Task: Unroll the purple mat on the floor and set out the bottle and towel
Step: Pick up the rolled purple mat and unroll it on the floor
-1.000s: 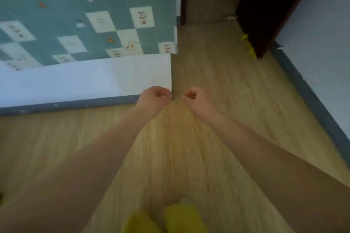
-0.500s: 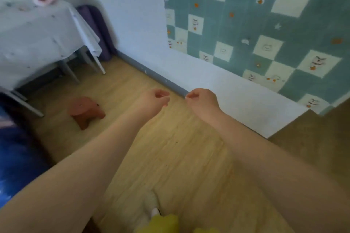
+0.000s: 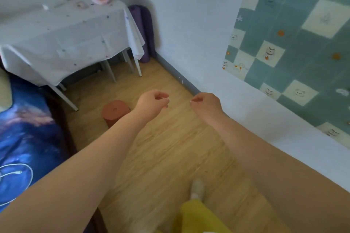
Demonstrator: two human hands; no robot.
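While both hands curl empty, the purple mat stands rolled.

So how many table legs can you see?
4 show. One white leg is at the table's near left, one in the middle, and two, and, by the rolled purple mat. The tablecloth may hide more.

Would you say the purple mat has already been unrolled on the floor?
No, the purple mat is rolled up, standing upright in the corner beside the table, and neither hand is touching it.
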